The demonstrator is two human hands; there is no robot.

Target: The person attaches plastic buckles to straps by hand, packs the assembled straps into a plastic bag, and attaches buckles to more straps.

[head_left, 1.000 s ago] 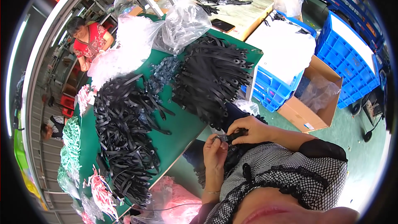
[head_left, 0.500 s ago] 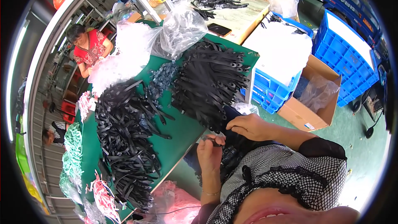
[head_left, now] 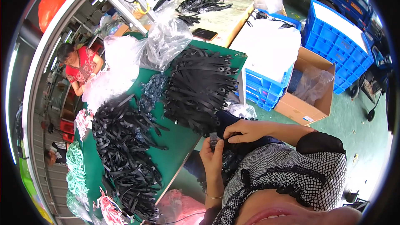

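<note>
My left hand (head_left: 211, 155) pinches a small dark, translucent plastic buckle (head_left: 213, 137) upright between thumb and fingers, just off the table's near edge. To its right, my right hand (head_left: 245, 131) is closed with the fingers curled under; what it holds, if anything, is hidden. Beyond the hands lies a thick bundle of black straps (head_left: 200, 87) with holed ends. A larger tangled heap of black straps (head_left: 123, 154) covers the table's left part. Small dark plastic pieces (head_left: 153, 91) lie between the two. More dark pieces (head_left: 229, 160) rest on my lap.
The green table (head_left: 177, 158) also bears clear plastic bags (head_left: 166, 37), green strips (head_left: 76, 171) and pink strips (head_left: 107, 208). Blue crates (head_left: 337, 46) and a cardboard box (head_left: 306, 104) stand to the right. A phone (head_left: 205, 34) lies beyond. Other people work at the left and far side.
The buckle in my left hand has been turned upright and shows more clearly above the fingers. My right hand has shifted slightly left and down. The whole view has swung a little.
</note>
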